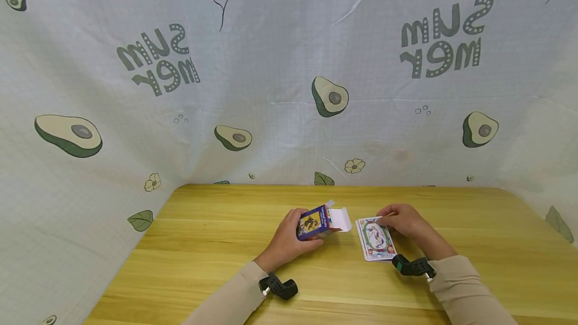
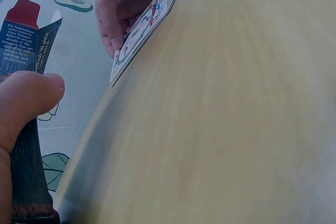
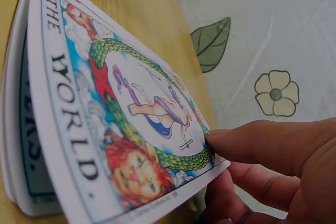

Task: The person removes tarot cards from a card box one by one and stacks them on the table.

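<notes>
In the head view my left hand [image 1: 289,237] grips a blue card box [image 1: 311,223] whose top flaps stand open toward the right. The left wrist view shows the thumb pressed along the printed box [image 2: 20,45]. Right of the box, my right hand [image 1: 408,222] pinches the far right edge of some tarot cards [image 1: 376,238]. Up close, the thumb lies on the front of the card lettered "THE WORLD" [image 3: 152,108], with fingers behind it. This card is tilted away from the one beneath, part of whose lettering shows.
Both hands work over a yellow wood-grain table [image 1: 207,234]. A pale curtain [image 1: 271,64] printed with avocados hangs behind its back edge. A black wrist camera [image 1: 282,287] is strapped to the left sleeve, another black camera [image 1: 411,266] to the right.
</notes>
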The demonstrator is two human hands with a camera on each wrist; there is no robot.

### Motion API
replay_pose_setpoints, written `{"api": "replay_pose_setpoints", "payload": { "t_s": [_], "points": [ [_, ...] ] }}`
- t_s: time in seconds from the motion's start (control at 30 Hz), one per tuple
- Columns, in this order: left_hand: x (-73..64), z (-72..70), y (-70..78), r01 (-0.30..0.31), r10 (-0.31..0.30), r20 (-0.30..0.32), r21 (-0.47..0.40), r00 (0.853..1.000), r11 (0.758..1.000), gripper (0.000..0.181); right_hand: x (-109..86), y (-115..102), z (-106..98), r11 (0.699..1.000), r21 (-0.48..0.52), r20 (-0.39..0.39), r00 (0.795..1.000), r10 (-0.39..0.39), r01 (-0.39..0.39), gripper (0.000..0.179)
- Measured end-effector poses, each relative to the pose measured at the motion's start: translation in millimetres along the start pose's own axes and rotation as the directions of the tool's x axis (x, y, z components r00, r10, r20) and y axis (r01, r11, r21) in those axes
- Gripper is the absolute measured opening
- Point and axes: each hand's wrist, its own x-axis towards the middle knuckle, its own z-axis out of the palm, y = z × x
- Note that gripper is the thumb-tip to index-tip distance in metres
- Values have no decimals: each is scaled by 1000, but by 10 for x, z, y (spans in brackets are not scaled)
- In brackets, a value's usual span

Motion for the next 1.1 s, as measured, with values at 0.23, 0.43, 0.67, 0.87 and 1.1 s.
{"api": "replay_pose_setpoints", "payload": {
  "t_s": [0.23,0.43,0.67,0.87,1.1],
  "points": [
    [0,3,3,0,0,-2,6,1000,1000,68,5,-15,4,999,-35,-9,1000,-2,2,25],
    [1,6,1,0,0,-3,7,1000,1000,69,11,-13,15,998,-68,-16,1000,3,-4,22],
    [-1,3,5,6,-6,-2,4,1000,1000,69,19,-9,20,997,-81,-29,999,16,-19,24],
    [-4,-1,8,17,-17,1,-5,1000,1000,69,15,0,22,995,-98,-37,999,12,-16,24],
    [-2,-2,18,20,-20,4,-6,1000,1000,70,1,-6,28,993,-118,-45,999,15,-20,23]
  ]
}}
